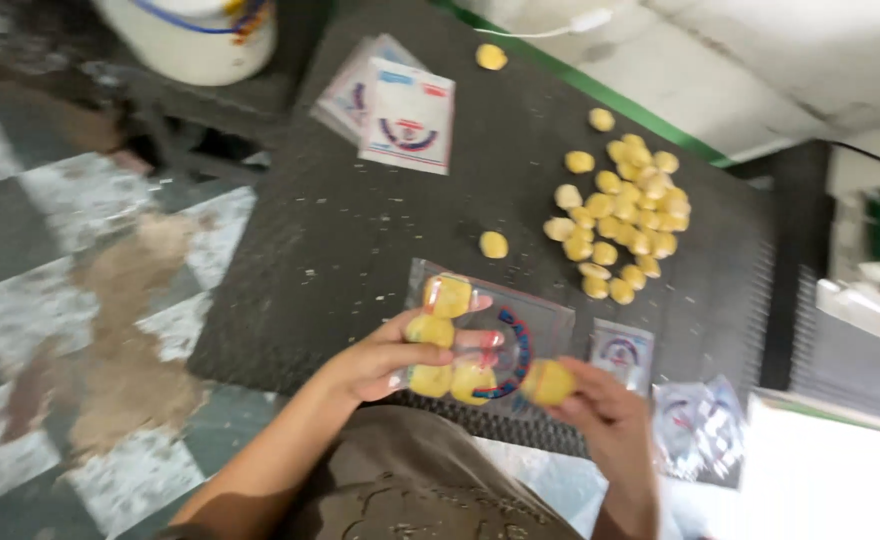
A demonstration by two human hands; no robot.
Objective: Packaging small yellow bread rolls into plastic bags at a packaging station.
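bag — clear glossy plastic | yellow pieces — matt | table — dark, rough-textured

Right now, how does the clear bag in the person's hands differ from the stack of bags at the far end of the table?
The clear bag is held up in the left hand and already contains several yellow round pieces; the stack of bags lies flat on the dark table, untouched and apparently empty. The held bag is single; the others are piled. Both carry a round red-and-blue print.
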